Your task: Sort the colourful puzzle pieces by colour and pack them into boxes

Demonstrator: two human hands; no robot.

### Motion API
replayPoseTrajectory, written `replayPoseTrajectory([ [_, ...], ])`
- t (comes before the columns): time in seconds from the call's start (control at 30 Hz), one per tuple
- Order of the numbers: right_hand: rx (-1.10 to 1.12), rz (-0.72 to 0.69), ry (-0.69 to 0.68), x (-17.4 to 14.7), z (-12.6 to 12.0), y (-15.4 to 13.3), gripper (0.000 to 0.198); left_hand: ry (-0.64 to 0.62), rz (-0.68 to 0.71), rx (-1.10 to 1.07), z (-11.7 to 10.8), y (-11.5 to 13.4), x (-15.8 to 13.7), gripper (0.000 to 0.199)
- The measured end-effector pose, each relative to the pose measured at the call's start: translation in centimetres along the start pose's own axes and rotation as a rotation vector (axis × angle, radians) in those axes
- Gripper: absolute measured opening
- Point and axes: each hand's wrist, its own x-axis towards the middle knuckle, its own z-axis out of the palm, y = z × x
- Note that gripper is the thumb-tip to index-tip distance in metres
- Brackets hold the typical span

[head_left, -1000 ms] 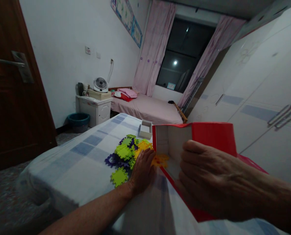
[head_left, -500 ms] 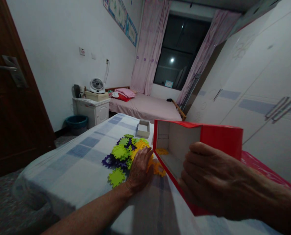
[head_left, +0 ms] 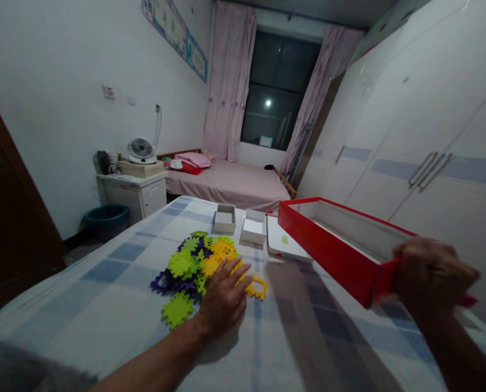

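Gripping open red rectangular cardboard box [head_left: 328, 247] by near end in blurred right hand [head_left: 434, 272] at 4 o'clock, above blue-and-white checked cloth [head_left: 116, 305]. Holding left hand [head_left: 224, 300], loosely spread, at 6 o'clock, over edge of heaped lime, purple and yellow gear-edged plastic pieces [head_left: 181, 264] at 7 o'clock. Also showing small white open-topped boxes [head_left: 253, 238] at 12–1 o'clock from left hand.

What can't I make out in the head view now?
All in the head view:
Right hand: blurred, so finger placement on the red box is unclear.
Inside of the red box: partly hidden by its near wall.
Notched plastic tiles: lower ones covered by upper tiles and the left hand.
Wall poster: print too small.
Wooden door: cut off by the left edge.
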Motion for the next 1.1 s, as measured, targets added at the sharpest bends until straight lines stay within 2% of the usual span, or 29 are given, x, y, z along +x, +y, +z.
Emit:
replayPoseTrajectory([
  [0.07, -0.054, 0.068, 0.012, -1.3, 2.0, 0.8, 0.036, -0.095, 0.205, -0.034, 0.2, 0.9, -0.3, 0.028],
  [0.13, -0.129, 0.148, 0.028, -2.1, 4.4, 0.9, 0.038, -0.181, 0.344, -0.070, 0.5, 1.6, -0.5, 0.022],
  [0.2, -0.152, 0.201, 0.004, -2.4, 7.0, 0.5, 0.039, -0.249, 0.361, -0.077, 0.8, 2.0, -0.6, 0.019],
  [0.3, -0.128, 0.202, -0.068, -2.8, 9.9, -0.4, 0.037, -0.285, 0.295, -0.048, 1.2, 2.0, -0.6, 0.018],
  [0.4, -0.064, 0.097, -0.089, -3.4, 10.4, -1.8, 0.035, -0.204, 0.304, -0.018, 1.1, 1.5, -0.4, 0.017],
  [0.47, -0.004, -0.024, -0.095, -3.8, 9.4, -2.8, 0.034, -0.105, 0.318, 0.001, 0.5, 1.0, 0.3, 0.021],
  [0.57, 0.079, -0.188, -0.082, -3.9, 6.5, -4.1, 0.032, 0.022, 0.249, 0.005, -1.1, 0.8, 2.6, 0.028],
  [0.67, 0.138, -0.296, -0.088, -3.1, 3.2, -5.4, 0.029, 0.079, 0.221, -0.063, -2.6, 1.0, 6.4, 0.026],
  [0.77, 0.148, -0.355, -0.141, -2.2, 0.7, -6.4, 0.028, 0.046, 0.199, -0.116, -3.2, 1.1, 11.0, 0.021],
  [0.93, 0.179, -0.414, -0.187, -2.1, -2.3, -7.3, 0.025, -0.147, 0.107, -0.080, -2.7, 0.4, 16.4, 0.024],
  [1.03, 0.193, -0.425, -0.254, -2.9, -3.8, -7.7, 0.028, -0.435, 0.055, 0.070, -1.7, 0.5, 17.2, 0.018],
  [1.1, 0.186, -0.432, -0.285, -3.6, -4.6, -7.9, 0.029, -0.607, 0.038, 0.157, -0.9, 0.8, 16.9, 0.022],
])
